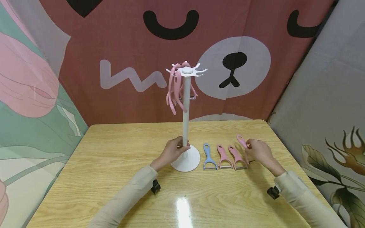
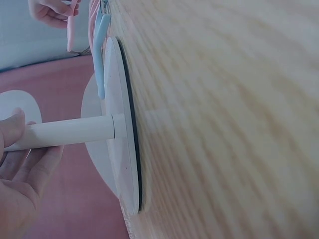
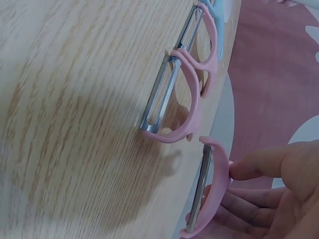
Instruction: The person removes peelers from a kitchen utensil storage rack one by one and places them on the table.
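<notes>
My left hand (image 1: 171, 150) grips the lower pole of a white stand (image 1: 186, 123) just above its round base; the left wrist view shows thumb and fingers around the pole (image 2: 75, 132). On the right, my right hand (image 1: 260, 152) pinches a pink peeler (image 1: 241, 141), its handle end tilted up. The right wrist view shows this peeler's blade (image 3: 200, 189) raised above the table, thumb on one side and fingers behind. Between the hands lie a blue peeler (image 1: 208, 155) and two pink peelers (image 1: 223, 155) in a row, blades toward me.
Several pink peelers (image 1: 176, 85) hang from hooks on the left side of the stand's star-shaped top (image 1: 196, 72). Bare hooks point right. The wooden table (image 1: 114, 152) ends at a patterned cloth (image 1: 128, 104) behind, with more cloth at both sides.
</notes>
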Tool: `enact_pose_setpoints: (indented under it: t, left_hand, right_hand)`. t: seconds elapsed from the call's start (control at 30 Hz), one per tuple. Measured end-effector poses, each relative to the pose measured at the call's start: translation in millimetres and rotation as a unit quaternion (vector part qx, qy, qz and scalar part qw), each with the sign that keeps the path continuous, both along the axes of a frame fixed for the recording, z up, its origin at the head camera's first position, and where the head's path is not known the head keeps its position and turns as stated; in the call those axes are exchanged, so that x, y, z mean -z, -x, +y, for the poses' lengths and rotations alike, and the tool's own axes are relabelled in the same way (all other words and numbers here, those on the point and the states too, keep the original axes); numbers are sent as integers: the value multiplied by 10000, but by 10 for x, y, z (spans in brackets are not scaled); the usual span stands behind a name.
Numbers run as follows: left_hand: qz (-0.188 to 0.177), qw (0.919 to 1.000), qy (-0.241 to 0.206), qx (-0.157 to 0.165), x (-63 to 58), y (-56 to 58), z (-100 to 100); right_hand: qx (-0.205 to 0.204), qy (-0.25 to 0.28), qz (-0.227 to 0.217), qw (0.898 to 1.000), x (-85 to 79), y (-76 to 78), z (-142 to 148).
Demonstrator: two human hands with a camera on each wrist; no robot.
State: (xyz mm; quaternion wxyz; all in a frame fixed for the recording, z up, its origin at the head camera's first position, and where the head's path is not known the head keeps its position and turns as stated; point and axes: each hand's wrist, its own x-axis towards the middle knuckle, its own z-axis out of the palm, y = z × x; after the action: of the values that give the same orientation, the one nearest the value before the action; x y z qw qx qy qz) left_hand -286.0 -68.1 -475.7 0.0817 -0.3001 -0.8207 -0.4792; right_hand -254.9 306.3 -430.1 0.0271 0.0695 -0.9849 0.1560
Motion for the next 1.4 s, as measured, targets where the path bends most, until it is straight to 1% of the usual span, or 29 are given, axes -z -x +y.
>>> enact_pose_setpoints:
  t: [0.27, 0.57, 0.8, 0.97, 1.4]
  left_hand:
    - [-102, 9999, -6, -19, -15, -8, 4]
    - [-185, 9998, 24, -33, -32, -14, 9]
    - [-133, 9999, 0, 4, -27, -11, 13]
    - [-187, 9998, -12, -22, -37, -15, 14]
    - [-230, 9997, 32, -93, -25, -16, 15]
  right_hand:
    - [157, -175, -299, 9993, 37, 7, 11]
    - [90, -292, -220, 9993, 70, -6, 32]
    - [131, -316, -351, 9988, 122, 10, 78]
    - [137, -372, -361, 9986, 128, 15, 90]
    - [94, -417, -607, 9972, 172, -8, 102]
